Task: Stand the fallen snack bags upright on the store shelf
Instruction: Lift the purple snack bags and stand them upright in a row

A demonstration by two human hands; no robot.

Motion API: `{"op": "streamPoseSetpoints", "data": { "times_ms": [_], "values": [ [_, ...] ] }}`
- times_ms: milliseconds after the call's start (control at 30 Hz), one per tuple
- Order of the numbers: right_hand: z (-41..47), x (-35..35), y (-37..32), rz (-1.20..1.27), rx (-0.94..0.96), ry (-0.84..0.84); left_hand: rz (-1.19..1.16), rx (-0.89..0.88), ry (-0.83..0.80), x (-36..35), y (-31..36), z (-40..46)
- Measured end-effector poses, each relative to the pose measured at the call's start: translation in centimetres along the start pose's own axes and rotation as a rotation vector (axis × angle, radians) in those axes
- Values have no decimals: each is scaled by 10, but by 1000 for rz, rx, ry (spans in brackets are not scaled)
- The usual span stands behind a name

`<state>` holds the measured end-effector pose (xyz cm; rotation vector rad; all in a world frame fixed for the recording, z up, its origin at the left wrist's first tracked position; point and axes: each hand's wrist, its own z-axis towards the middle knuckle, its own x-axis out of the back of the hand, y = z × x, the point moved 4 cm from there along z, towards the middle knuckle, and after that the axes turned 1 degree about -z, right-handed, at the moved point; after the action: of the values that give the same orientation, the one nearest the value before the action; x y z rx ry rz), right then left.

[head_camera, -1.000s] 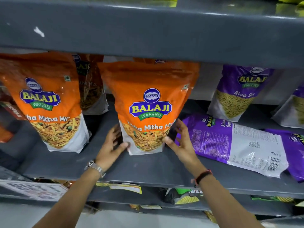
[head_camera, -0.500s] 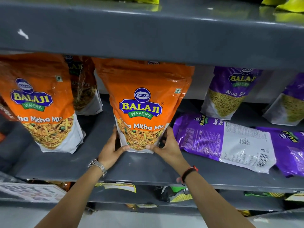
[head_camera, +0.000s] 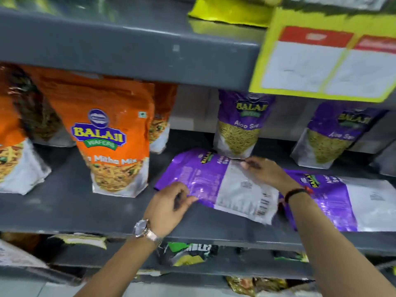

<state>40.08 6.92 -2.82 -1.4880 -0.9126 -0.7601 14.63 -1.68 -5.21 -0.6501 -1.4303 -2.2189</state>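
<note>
A purple and white snack bag (head_camera: 216,185) lies flat on the grey shelf (head_camera: 85,209), back side up. My left hand (head_camera: 169,203) pinches its near left edge. My right hand (head_camera: 263,171) rests on its far edge, fingers curled on the top rim. A second purple bag (head_camera: 334,200) lies flat to the right, partly under my right forearm. The orange Mitha Mix bag (head_camera: 113,142) stands upright to the left, free of both hands.
Two purple Aloo Sev bags (head_camera: 240,125) (head_camera: 334,136) stand upright at the shelf's back. More orange bags (head_camera: 12,151) stand at the left. The upper shelf (head_camera: 128,46) hangs low overhead with a yellow price tag (head_camera: 325,58). Lower shelves hold other packets (head_camera: 186,254).
Both hands left the orange bag, which stays upright, and moved right onto the nearest fallen purple bag. The view shifted right as well.
</note>
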Motion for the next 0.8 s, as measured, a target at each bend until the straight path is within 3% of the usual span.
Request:
{"op": "streamPoseSetpoints", "data": {
  "times_ms": [133,233,333,500,600,700,800],
  "values": [
    [4,5,25,19,-14,-261,-258,571,-201,-61,-9,-4],
    [5,11,20,28,53,-372,-682,863,-136,-83,-3,-11],
    [6,11,27,-8,79,-383,-1031,961,47,-100,9,-9],
    [-3,12,29,102,136,-316,-1095,866,296,-100,25,0],
    [-10,16,32,374,181,-224,-994,707,388,-84,38,14],
    [-20,14,31,664,236,-165,-859,516,407,-62,47,40],
    [-22,-5,33,634,254,-52,-745,322,338,-51,56,61]
  ]
}}
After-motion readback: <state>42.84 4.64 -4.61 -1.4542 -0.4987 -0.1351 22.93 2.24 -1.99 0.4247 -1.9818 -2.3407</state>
